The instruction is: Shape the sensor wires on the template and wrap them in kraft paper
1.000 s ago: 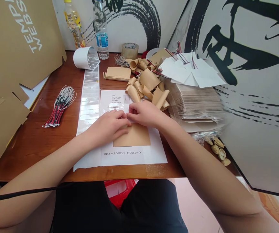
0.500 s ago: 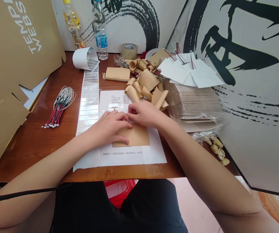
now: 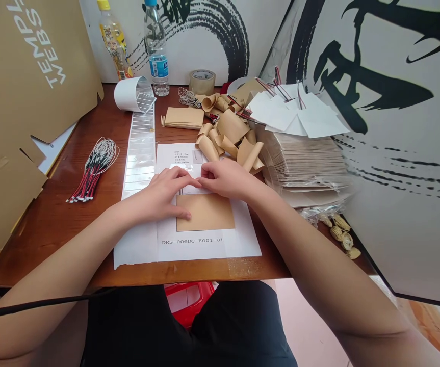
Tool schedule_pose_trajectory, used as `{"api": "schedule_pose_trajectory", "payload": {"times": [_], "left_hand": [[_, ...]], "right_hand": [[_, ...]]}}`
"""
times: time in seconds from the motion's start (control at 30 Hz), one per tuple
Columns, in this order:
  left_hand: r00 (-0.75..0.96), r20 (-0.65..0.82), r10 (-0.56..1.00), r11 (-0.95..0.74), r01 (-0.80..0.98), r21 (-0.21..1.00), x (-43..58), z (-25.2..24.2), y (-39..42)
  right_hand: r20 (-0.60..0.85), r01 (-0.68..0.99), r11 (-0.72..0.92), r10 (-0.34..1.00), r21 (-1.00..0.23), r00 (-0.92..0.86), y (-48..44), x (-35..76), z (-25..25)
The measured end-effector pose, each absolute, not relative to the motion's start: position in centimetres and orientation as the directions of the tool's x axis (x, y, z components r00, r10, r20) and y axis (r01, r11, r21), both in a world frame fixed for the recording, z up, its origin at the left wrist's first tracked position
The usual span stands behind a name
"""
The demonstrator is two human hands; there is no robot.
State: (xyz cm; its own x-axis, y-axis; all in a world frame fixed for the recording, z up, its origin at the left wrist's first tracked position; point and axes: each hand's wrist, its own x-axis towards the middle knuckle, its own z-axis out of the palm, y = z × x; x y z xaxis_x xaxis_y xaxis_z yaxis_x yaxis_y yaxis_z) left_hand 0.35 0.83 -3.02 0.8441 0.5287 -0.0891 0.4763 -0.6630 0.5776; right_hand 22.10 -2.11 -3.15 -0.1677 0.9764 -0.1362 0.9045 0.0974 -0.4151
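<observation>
A brown kraft-paper piece (image 3: 208, 213) lies flat on a white printed sheet (image 3: 242, 239) at the table's front. My left hand (image 3: 162, 191) rests at its left edge, thumb on the brown paper and fingers stretched toward the other hand. My right hand (image 3: 223, 177) is just beyond the paper's far edge, with thumb and index finger pinched together. Whatever is between them is too small to make out. The two hands' fingertips meet or nearly meet. Under the left forearm and hand runs a strip of clear labels (image 3: 142, 148) from a white roll (image 3: 130, 94).
Wire leads (image 3: 99, 165) lie bundled at left beside a large cardboard box (image 3: 9, 127). Curled kraft pieces (image 3: 231, 132), a flat kraft stack (image 3: 183, 118), tape (image 3: 202, 81) and two bottles (image 3: 157, 56) stand behind. A bagged card stack (image 3: 311, 160) sits at right.
My left hand has shifted left and spread its fingers, uncovering more of the brown paper. My right hand has stayed nearly in place.
</observation>
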Motion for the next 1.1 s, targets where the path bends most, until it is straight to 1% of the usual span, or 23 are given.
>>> {"api": "schedule_pose_trajectory", "payload": {"times": [0.1, 0.17, 0.27, 0.33, 0.43, 0.53, 0.57, 0.7, 0.8, 0.93, 1.1], "left_hand": [[0.851, -0.087, 0.518, -0.661, 0.463, 0.59, 0.1, -2.9, 1.1], [0.858, -0.114, 0.501, -0.666, 0.466, 0.583, -0.1, -2.9, 1.2], [0.872, -0.167, 0.461, -0.693, 0.471, 0.546, -0.3, -2.8, 1.1], [0.874, -0.177, 0.452, -0.713, 0.474, 0.518, -0.2, -2.9, 1.0], [0.856, -0.13, 0.5, -0.728, 0.497, 0.471, 0.4, -3.3, 0.6], [0.815, -0.044, 0.577, -0.75, 0.55, 0.367, 1.3, -3.9, -0.2], [0.821, -0.018, 0.57, -0.77, 0.542, 0.335, 1.6, -4.1, -0.6], [0.891, 0.099, 0.442, -0.889, 0.421, 0.18, 2.3, -4.3, -2.2], [0.91, 0.172, 0.377, -0.925, 0.363, 0.108, 2.3, -4.1, -2.8], [0.936, 0.196, 0.293, -0.956, 0.282, 0.082, 1.9, -3.7, -2.6], [0.961, 0.199, 0.192, -0.978, 0.171, 0.119, 1.6, -4.0, -2.4]], "right_hand": [[-0.138, 0.905, 0.097, 0.976, -0.415, -0.168, -2.1, 22.1, -3.1], [-0.137, 0.904, 0.097, 0.976, -0.417, -0.168, -2.0, 22.1, -3.1], [-0.136, 0.903, 0.099, 0.976, -0.419, -0.17, -2.1, 22.1, -3.0], [-0.135, 0.903, 0.1, 0.976, -0.419, -0.17, -2.1, 22.1, -3.1], [-0.134, 0.901, 0.101, 0.976, -0.423, -0.173, -2.1, 22.2, -3.2], [-0.133, 0.898, 0.101, 0.976, -0.429, -0.173, -2.0, 22.2, -3.3], [-0.134, 0.897, 0.101, 0.976, -0.431, -0.174, -2.0, 22.2, -3.3], [-0.142, 0.894, 0.099, 0.974, -0.437, -0.177, -1.9, 22.2, -3.1], [-0.149, 0.887, 0.084, 0.975, -0.453, -0.168, -1.8, 22.4, -3.0], [-0.164, 0.865, 0.04, 0.977, -0.5, -0.139, -1.4, 22.7, -3.2], [-0.166, 0.824, 0.0, 0.98, -0.566, -0.113, -1.3, 23.0, -3.4]]}}
